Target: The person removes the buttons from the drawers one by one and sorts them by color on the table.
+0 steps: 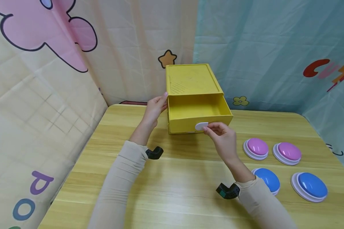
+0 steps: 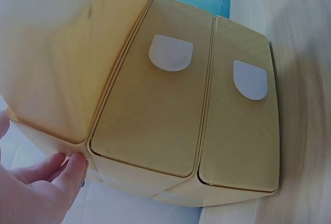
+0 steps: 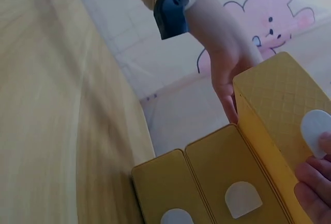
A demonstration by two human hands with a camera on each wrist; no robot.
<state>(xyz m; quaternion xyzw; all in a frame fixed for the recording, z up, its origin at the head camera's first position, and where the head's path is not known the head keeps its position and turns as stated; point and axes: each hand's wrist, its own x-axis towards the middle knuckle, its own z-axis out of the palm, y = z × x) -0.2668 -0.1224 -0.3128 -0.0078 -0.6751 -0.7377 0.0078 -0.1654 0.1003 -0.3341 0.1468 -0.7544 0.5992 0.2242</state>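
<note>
A yellow drawer cabinet [image 1: 190, 79] stands at the back of the table, its top drawer [image 1: 199, 106] pulled out and the inside bare. My right hand [image 1: 225, 140] pinches the white tab handle [image 1: 201, 126] on the drawer front between thumb and fingers. Against the cabinet's left side rests my left hand [image 1: 154, 109], fingers extended along the wall near the upper front corner. Below the pulled-out drawer, the left wrist view shows a closed middle drawer [image 2: 150, 110] and a closed bottom drawer [image 2: 238, 136], each with a white tab.
Two pink dome buttons [image 1: 258, 146] on white bases sit on the table at the right, with two blue dome buttons [image 1: 312, 185] nearer me. A printed cloth [image 1: 132, 47] hangs behind and beside the wooden table [image 1: 177, 190].
</note>
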